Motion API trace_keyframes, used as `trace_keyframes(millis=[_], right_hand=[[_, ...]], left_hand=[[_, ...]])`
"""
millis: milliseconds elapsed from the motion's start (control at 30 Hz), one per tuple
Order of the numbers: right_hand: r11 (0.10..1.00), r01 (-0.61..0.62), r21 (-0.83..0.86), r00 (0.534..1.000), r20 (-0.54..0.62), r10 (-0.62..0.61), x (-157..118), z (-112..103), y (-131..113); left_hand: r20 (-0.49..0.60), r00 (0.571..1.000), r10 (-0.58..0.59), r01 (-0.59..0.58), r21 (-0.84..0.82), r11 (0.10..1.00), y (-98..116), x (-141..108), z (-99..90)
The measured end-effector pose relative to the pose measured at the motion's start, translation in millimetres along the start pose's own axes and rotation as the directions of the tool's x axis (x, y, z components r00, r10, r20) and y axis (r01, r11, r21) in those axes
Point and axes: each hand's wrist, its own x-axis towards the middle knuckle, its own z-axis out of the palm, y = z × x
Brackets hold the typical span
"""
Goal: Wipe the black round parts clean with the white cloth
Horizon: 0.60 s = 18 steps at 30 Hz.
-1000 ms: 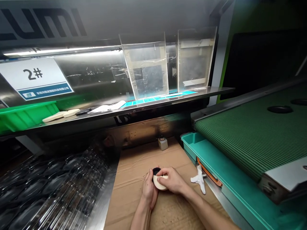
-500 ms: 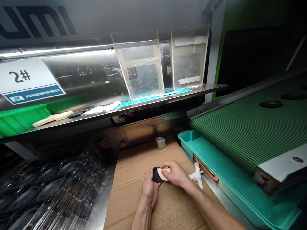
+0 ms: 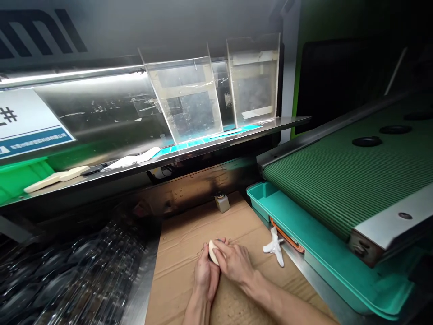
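Observation:
Over a cardboard sheet (image 3: 186,239), my left hand (image 3: 205,273) is closed around a round black part, which is almost wholly hidden now by my fingers and the pad. My right hand (image 3: 235,262) grips a cream-coloured pad (image 3: 213,253) between thumb and fingers and presses it on the black part. The two hands touch. A crumpled white cloth (image 3: 274,247) lies to the right of my right hand. Behind the hands, near the back of the cardboard, stands a small square bottle (image 3: 222,203) with a dark top.
On the right, a green ribbed conveyor (image 3: 314,180) carries black round parts (image 3: 367,141) above a teal tray (image 3: 304,230). Black parts (image 3: 67,257) with clear plastic lie at left. A metal shelf (image 3: 203,146) holds cream pads (image 3: 74,173), white cloths and a green bin (image 3: 23,180).
My right hand has moved left with the pad, which is now turned more upright and covers the black part. The view has shifted slightly right, and the conveyor's parts have moved.

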Motion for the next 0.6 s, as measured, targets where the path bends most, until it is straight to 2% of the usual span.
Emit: trace_keyframes(millis=[100, 133, 233, 267, 367, 500, 600], right_hand=[[0.993, -0.109, -0.041, 0.994, -0.032, 0.108, 2.0, 0.4, 0.7], [0.993, -0.104, -0.048, 0.994, -0.03, 0.102, 1.9, 0.7, 0.8], [0.999, 0.034, -0.042, 0.999, -0.009, -0.035, -1.0, 2.8, -0.2], [0.998, 0.041, -0.05, 0.999, -0.013, -0.042, -2.1, 3.6, -0.9], [0.996, -0.039, -0.084, 0.998, -0.043, 0.036, -4.2, 6.6, -3.4], [0.992, 0.087, -0.091, 0.995, -0.041, -0.091, -3.8, 12.8, -7.5], [0.991, -0.011, -0.134, 0.998, -0.061, 0.003, -1.7, 16.7, -7.9]], left_hand=[[-0.025, 0.998, 0.065, -0.064, 0.03, 0.997, -1.2, -0.7, 1.3], [-0.037, 0.996, 0.08, -0.079, 0.038, 0.996, -2.0, -1.0, 1.6], [-0.023, 0.997, 0.08, -0.079, 0.029, 0.996, -4.4, -1.5, 2.2], [-0.018, 0.996, 0.089, -0.089, 0.034, 0.995, -5.1, -1.6, 2.4], [-0.056, 0.989, 0.14, -0.137, 0.062, 0.989, -6.1, -1.6, 2.7], [-0.027, 0.996, 0.081, -0.08, 0.036, 0.996, -6.2, -0.4, 1.8], [-0.052, 0.992, 0.119, -0.117, 0.034, 0.993, -6.5, 2.0, -0.5]])
